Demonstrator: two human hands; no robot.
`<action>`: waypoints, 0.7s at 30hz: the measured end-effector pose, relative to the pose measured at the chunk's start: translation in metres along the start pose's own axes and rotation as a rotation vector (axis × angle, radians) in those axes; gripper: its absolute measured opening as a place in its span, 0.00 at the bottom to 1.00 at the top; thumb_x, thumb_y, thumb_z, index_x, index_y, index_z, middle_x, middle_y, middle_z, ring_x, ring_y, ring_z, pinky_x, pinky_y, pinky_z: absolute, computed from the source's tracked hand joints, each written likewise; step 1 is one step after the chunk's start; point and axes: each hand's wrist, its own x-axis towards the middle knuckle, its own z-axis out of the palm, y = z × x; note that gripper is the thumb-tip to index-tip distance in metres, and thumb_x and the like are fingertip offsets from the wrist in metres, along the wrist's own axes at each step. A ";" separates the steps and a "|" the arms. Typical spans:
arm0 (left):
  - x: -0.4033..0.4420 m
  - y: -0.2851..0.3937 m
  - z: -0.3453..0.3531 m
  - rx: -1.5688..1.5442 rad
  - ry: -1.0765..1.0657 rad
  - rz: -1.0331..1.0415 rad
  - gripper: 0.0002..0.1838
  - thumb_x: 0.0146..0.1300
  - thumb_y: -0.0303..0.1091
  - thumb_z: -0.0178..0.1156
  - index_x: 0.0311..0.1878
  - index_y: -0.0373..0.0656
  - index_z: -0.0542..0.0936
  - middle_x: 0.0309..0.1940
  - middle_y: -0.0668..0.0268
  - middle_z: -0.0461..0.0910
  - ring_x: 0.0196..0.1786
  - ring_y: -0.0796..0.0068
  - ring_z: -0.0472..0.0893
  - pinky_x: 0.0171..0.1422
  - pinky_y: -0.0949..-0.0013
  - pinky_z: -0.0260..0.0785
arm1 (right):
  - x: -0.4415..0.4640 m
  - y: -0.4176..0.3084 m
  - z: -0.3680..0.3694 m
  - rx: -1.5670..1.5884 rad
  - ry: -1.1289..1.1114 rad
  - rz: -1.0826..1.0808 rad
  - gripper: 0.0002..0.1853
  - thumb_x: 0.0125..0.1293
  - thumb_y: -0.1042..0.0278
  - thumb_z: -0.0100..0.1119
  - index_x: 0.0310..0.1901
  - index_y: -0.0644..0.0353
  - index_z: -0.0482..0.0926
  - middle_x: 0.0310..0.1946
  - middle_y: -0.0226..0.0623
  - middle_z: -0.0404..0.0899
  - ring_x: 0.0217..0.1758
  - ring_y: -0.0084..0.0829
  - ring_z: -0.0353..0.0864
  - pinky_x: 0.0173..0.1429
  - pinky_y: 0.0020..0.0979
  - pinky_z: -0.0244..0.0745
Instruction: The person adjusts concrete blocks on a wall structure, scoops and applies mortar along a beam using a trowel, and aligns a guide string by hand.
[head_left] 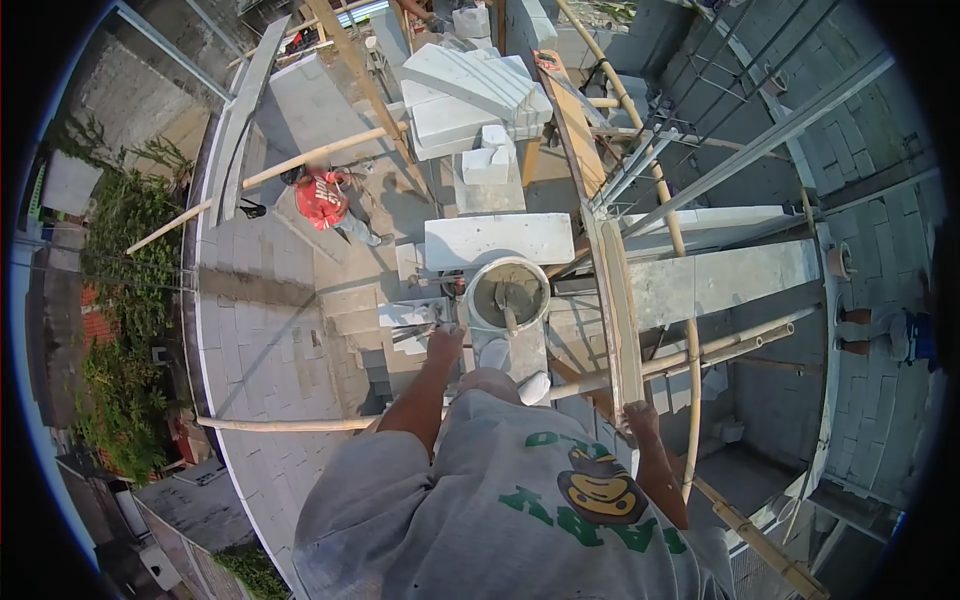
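Observation:
My left hand (447, 340) is closed, just left of a round bucket (483, 311) of grey mortar. What it holds is too small to make out; thin metal tool parts (412, 331) show beside its fingers. A handled tool (509, 315) stands in the mortar. Beyond the bucket lies a long white block (498, 240). My right hand (638, 418) is low on the right, its fingers curled at the near end of a long narrow ledge (618, 320). Whatever those fingers hold is hidden.
White blocks (455, 115) are stacked ahead. Bamboo poles (672, 215) cross on both sides, and a grey plank (725, 280) spans the right. A person in red (322, 200) stands lower down at the left. Another person's legs (856, 331) show at the far right.

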 end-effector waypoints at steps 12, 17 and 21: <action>0.025 -0.013 0.013 -0.160 0.085 -0.139 0.22 0.58 0.54 0.56 0.43 0.44 0.81 0.43 0.47 0.80 0.48 0.46 0.79 0.51 0.52 0.71 | 0.075 0.066 0.008 -0.297 -0.044 -0.089 0.11 0.53 0.64 0.54 0.29 0.63 0.82 0.30 0.54 0.81 0.35 0.46 0.84 0.39 0.40 0.78; 0.034 -0.026 -0.011 -0.121 0.119 -0.102 0.22 0.58 0.52 0.57 0.45 0.42 0.79 0.43 0.48 0.80 0.47 0.48 0.79 0.51 0.54 0.71 | 0.051 -0.049 -0.009 -0.116 -0.139 -0.094 0.14 0.54 0.62 0.54 0.33 0.65 0.82 0.26 0.42 0.83 0.29 0.32 0.84 0.37 0.33 0.77; 0.078 -0.068 -0.014 0.061 0.218 0.104 0.20 0.58 0.45 0.60 0.47 0.40 0.78 0.45 0.48 0.79 0.44 0.51 0.81 0.48 0.55 0.73 | 0.040 -0.101 -0.009 -0.173 -0.169 -0.145 0.13 0.55 0.63 0.54 0.33 0.65 0.82 0.26 0.42 0.83 0.28 0.32 0.84 0.36 0.34 0.77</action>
